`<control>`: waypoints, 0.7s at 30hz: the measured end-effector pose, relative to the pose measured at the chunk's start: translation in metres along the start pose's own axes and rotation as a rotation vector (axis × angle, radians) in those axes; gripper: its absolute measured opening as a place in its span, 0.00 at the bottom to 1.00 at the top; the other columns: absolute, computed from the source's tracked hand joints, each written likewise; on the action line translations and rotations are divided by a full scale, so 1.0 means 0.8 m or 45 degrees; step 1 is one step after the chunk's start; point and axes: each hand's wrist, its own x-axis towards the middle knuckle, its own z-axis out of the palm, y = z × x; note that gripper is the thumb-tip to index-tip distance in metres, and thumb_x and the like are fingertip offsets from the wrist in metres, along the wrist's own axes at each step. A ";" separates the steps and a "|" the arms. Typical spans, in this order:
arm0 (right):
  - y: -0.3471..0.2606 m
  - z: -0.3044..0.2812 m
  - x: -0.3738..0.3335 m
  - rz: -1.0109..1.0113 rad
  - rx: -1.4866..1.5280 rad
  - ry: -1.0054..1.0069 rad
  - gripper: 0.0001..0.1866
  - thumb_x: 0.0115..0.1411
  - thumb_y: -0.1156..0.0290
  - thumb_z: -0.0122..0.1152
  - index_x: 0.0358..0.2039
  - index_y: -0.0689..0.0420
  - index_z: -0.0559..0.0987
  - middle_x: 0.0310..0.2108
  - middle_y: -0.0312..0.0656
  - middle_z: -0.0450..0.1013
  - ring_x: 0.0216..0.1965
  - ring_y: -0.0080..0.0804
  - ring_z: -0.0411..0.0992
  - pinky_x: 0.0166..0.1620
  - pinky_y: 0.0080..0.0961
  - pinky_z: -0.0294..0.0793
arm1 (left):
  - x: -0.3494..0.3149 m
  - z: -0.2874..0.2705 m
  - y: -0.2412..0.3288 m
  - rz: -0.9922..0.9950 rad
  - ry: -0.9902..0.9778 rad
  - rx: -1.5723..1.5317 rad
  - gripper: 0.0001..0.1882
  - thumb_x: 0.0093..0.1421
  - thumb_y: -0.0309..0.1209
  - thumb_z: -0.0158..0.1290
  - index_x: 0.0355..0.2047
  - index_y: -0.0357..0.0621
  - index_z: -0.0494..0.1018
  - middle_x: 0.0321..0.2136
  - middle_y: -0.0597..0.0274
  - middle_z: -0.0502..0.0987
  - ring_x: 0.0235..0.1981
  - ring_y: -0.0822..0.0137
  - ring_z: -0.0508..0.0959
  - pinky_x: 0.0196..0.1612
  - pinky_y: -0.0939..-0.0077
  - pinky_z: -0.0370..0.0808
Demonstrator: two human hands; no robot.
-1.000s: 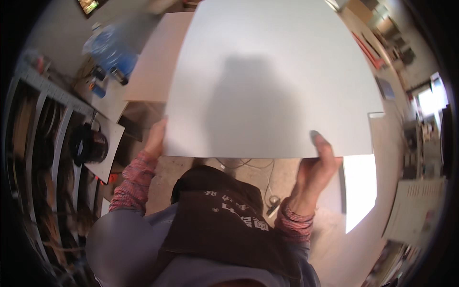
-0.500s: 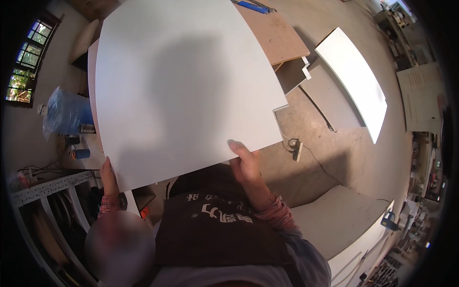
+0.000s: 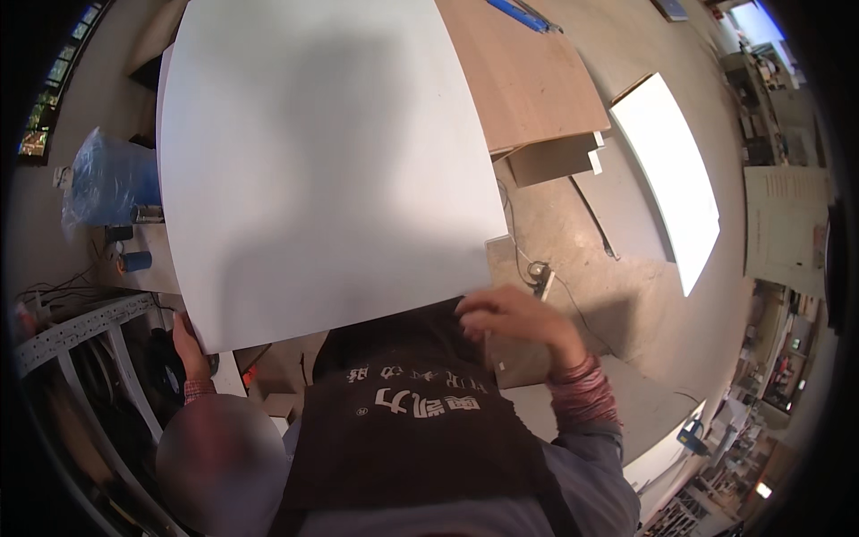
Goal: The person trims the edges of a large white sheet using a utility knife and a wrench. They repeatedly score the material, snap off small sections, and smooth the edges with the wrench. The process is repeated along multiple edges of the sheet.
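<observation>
A large white panel (image 3: 322, 179) spreads in front of me, with my shadow across it and a small notch near its right corner. My left hand (image 3: 190, 349) grips the panel's left edge by the near corner; the fingers' undersides are hidden. Off the panel, just beyond its near right corner, is my right hand (image 3: 519, 315), fingers loosely bent and apart with nothing in them. A brown board (image 3: 537, 80) shows past the panel's right side, with blue-handled pliers (image 3: 519, 13) at its far end.
Another white panel (image 3: 671, 183) stands to the right. Below it on the floor lie a power strip (image 3: 544, 285) and cables. At left are a blue plastic bag (image 3: 112, 183), a blue roll (image 3: 134, 261) and a metal frame rack (image 3: 85, 333). A grey board (image 3: 617, 403) is at lower right.
My right hand has let go of the white panel's near edge and moved right, away from it. The panel has shifted slightly left in view. My left hand stays at its left edge.
</observation>
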 end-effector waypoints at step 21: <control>-0.188 -0.449 0.340 -0.492 -1.724 1.210 0.17 0.68 0.61 0.56 0.42 0.63 0.81 0.41 0.61 0.81 0.44 0.61 0.80 0.51 0.52 0.78 | -0.333 0.439 -0.038 -0.478 -0.712 -0.774 0.33 0.67 0.47 0.57 0.65 0.39 0.67 0.58 0.47 0.77 0.56 0.48 0.80 0.52 0.47 0.81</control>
